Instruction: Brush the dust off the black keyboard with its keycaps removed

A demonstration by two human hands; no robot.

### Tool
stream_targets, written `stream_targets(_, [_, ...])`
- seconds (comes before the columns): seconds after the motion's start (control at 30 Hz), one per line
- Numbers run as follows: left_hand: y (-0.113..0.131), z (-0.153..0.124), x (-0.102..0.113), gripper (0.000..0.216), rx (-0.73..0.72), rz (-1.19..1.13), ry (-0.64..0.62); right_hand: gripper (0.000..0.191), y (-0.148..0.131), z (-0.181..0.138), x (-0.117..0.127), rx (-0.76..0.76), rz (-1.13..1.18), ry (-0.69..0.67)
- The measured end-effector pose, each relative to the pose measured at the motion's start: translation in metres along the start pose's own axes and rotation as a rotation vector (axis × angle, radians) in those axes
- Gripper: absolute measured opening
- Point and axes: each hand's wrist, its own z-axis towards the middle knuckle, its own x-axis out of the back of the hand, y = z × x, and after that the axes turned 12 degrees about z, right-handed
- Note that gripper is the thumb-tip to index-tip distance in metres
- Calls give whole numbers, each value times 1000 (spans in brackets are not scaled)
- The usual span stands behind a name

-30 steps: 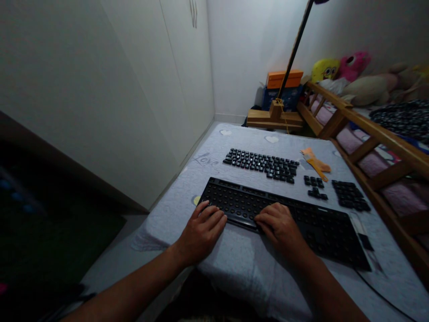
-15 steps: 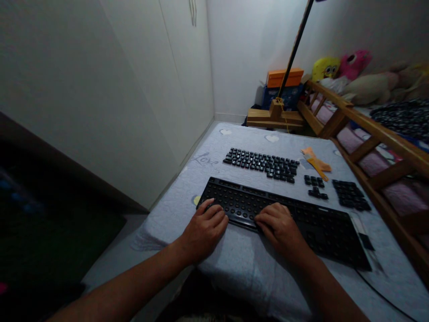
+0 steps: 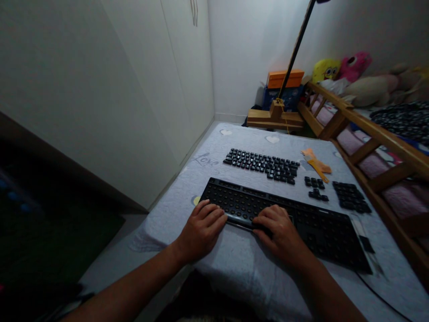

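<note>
A black keyboard (image 3: 243,203) stripped of its keycaps lies at a slant on the bed-like padded surface, its cable running off at the lower right. My left hand (image 3: 203,230) is closed over its front left corner, fingers on top. Around the front edge near the middle, my right hand (image 3: 279,230) is closed, thumb below and fingers above; whether a small part is also pinched there is hidden. Behind the keyboard the loose black keycaps (image 3: 258,162) lie in rows. Smaller groups, navigation keycaps (image 3: 314,182), arrow keycaps (image 3: 317,195) and number-pad keycaps (image 3: 351,197), lie to the right.
A yellow-handled brush (image 3: 317,166) lies on an orange cloth (image 3: 324,167). By the keyboard's right end is a thin tool with a dark part (image 3: 367,243). A wooden bed rail (image 3: 375,138) borders the right, a white cabinet (image 3: 140,89) the left. A wooden-footed stand (image 3: 276,116) is behind.
My left hand has drawn slightly back and left along the keyboard's front edge. My right hand has shifted a little left, its thumb lower and further from the fingers. The keyboard has barely moved.
</note>
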Motion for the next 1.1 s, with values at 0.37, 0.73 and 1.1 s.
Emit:
stream_targets(0.37, [-7,7,0,22,120,-113,-31,13,1,0,-3,14,-74,54])
stream_targets(0.73, [-10,9,-4,22,161,-159,-70,25,2,-2,2,4,-45,21])
stream_targets(1.1, [-11,13,-3,19,108,-101,-65,24,7,-4,4,15,-44,8])
